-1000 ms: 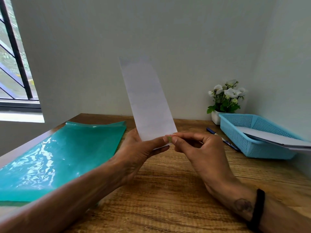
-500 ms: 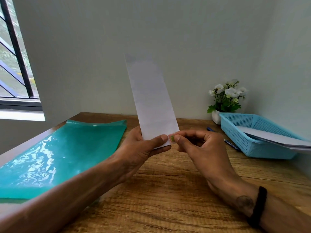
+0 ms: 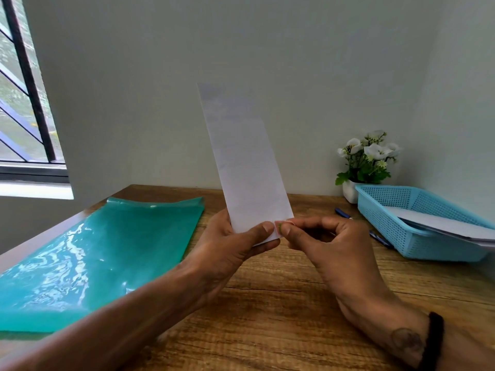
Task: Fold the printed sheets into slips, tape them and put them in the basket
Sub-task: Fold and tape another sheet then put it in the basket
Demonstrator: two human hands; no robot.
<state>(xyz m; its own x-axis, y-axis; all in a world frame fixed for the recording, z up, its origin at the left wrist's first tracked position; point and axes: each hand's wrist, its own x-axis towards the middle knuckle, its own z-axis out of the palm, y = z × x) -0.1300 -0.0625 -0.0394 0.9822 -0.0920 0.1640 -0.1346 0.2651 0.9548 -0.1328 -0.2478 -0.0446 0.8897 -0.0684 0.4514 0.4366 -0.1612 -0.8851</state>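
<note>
Slip [image 3: 242, 167] held upright above the worktop [image 3: 281, 303], between both hands.

I see a long, narrow white strip, leaning slightly left, faint print showing through. My left hand [image 3: 230, 253] grips its bottom edge, thumb across the front; my right hand [image 3: 329, 245] pinches its lower right corner, where a small tape piece [image 3: 281, 226] sits. Blue basket [image 3: 417, 236] at right holds paper.

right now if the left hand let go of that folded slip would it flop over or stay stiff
The folded slip would probably droop a little: it stands almost straight though gripped only at its bottom end by the left hand, so the folds seem to stiffen it. It looks light and thin. The right hand only pinches one corner, so it would likely swing down.
</note>
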